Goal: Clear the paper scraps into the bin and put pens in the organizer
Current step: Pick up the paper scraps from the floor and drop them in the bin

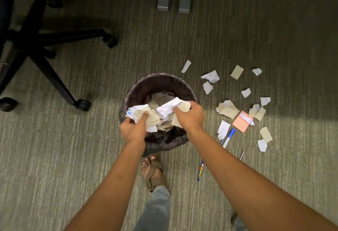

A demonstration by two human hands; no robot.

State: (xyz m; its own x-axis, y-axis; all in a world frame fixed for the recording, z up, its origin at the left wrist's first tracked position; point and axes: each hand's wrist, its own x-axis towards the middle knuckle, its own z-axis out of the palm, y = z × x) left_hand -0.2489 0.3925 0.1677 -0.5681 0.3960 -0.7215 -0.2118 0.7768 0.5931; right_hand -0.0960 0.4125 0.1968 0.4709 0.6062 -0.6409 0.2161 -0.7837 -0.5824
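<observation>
Both hands, left (134, 130) and right (189, 116), over the bin (139, 88), fingers pinching a wad of scraps (165, 110) to drop inside, more scraps (227, 110) and pens (228, 137) lying on the floor just beside

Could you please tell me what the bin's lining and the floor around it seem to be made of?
The bin appears lined with a thin dark plastic bag: it wrinkles and gathers loosely over the rim, with a faint sheen. The floor looks like low-pile carpet, matte grey-green, with fine ribbed stripes running across it.
</observation>
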